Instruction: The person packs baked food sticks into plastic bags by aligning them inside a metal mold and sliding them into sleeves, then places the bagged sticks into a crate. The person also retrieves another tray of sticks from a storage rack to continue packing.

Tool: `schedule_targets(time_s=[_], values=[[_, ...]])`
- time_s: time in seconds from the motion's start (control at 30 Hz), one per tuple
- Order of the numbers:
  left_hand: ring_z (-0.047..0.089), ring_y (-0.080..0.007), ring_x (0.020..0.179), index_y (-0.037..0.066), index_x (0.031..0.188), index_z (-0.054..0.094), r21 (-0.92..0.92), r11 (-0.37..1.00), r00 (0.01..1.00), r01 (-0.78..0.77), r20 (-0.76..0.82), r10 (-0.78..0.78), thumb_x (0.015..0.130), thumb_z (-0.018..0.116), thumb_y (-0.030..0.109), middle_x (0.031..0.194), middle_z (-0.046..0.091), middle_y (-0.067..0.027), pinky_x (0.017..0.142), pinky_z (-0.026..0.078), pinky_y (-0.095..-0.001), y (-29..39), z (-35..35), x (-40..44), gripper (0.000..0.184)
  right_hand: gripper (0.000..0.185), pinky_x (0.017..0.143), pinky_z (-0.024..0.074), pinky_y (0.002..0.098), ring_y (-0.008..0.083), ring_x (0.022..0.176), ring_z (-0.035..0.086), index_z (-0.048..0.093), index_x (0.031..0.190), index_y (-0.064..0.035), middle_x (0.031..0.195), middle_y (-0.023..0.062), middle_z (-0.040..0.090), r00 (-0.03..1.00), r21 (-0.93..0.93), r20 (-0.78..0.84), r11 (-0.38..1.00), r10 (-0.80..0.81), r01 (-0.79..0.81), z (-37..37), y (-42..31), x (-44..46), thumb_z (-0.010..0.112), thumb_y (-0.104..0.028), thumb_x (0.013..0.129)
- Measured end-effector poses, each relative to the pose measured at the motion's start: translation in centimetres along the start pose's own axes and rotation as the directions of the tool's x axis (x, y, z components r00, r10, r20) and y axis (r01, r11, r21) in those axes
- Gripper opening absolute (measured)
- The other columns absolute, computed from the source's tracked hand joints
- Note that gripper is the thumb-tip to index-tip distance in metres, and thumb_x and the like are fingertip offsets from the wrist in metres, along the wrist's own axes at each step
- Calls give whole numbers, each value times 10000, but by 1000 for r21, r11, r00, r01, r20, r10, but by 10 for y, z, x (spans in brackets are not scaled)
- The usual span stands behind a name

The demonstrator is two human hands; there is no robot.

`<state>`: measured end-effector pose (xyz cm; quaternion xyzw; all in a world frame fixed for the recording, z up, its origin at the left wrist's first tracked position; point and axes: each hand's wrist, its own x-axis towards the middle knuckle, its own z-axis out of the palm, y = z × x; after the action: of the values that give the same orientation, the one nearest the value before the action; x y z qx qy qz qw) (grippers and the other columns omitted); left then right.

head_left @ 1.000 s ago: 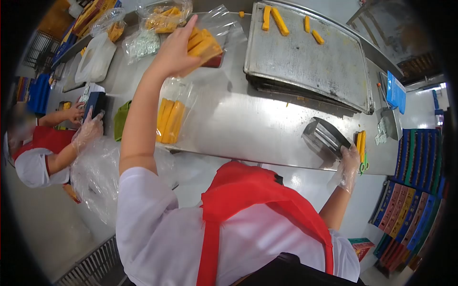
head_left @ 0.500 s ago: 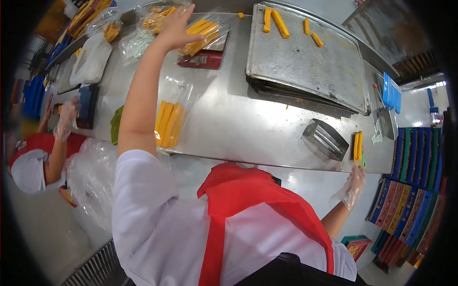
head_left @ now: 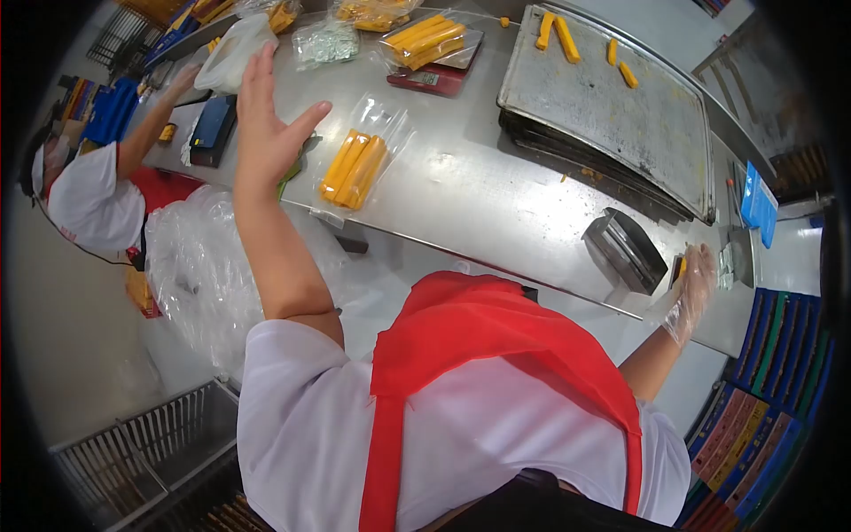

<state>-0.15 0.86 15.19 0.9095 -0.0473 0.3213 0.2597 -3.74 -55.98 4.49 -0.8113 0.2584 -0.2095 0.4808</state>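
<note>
My left hand (head_left: 270,142) is bare and raised above the table's left part, fingers stretched and thumb spread, holding nothing. Just to its right lies a clear bag of thick yellow food sticks (head_left: 355,168). Farther back, another clear bag of yellow sticks (head_left: 425,43) rests on a red digital scale (head_left: 433,80). At the table's right end, my right hand (head_left: 696,277) wears a clear plastic glove and closes over a few yellow sticks (head_left: 680,269), mostly hidden by the fingers. Beside it stands an angled metal holder (head_left: 626,252).
A stack of metal trays (head_left: 612,115) bears several loose yellow sticks on top. More bags (head_left: 372,12) lie at the back, near a bundle of small sachets (head_left: 326,43). At left, a co-worker (head_left: 97,199) reaches over the table. A blue packet (head_left: 760,195) hangs at the right.
My left hand has drawn back from the bag on the scale toward me and the left. My right hand has moved forward over the yellow sticks. The co-worker's arm has shifted.
</note>
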Motion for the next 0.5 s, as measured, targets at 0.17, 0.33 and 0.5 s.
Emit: schedule_targets(time_s=[0.17, 0.33, 0.5], values=[[248, -319, 1288, 102, 1359, 295, 65, 998, 999, 0, -32, 2, 649, 740, 235, 1375, 281, -200, 1031, 244, -394, 7, -17, -3, 849, 541, 920, 359, 283, 223, 1074, 491, 442, 1207, 89, 1194, 203, 499, 999, 135, 35, 991, -8, 3, -3, 15, 10, 616, -175, 768], [299, -286, 1273, 43, 1343, 305, -78, 989, 981, -124, 143, 135, 685, 719, 241, 1358, 338, -174, 1043, 244, -367, 3, 19, 34, 802, 532, 928, 351, 290, 228, 1088, 481, 431, 1214, 94, 1196, 212, 493, 998, 142, 66, 990, -17, 7, -8, 19, 3, 594, -169, 781], [365, -349, 1207, 18, 1303, 354, 27, 983, 902, -183, 403, 157, 642, 725, 342, 1268, 412, -233, 985, 336, -388, -38, 117, 89, 824, 510, 925, 361, 298, 246, 1091, 487, 426, 1210, 104, 1185, 218, 496, 999, 83, 24, 996, -38, 36, -23, 36, -12, 562, -163, 798]])
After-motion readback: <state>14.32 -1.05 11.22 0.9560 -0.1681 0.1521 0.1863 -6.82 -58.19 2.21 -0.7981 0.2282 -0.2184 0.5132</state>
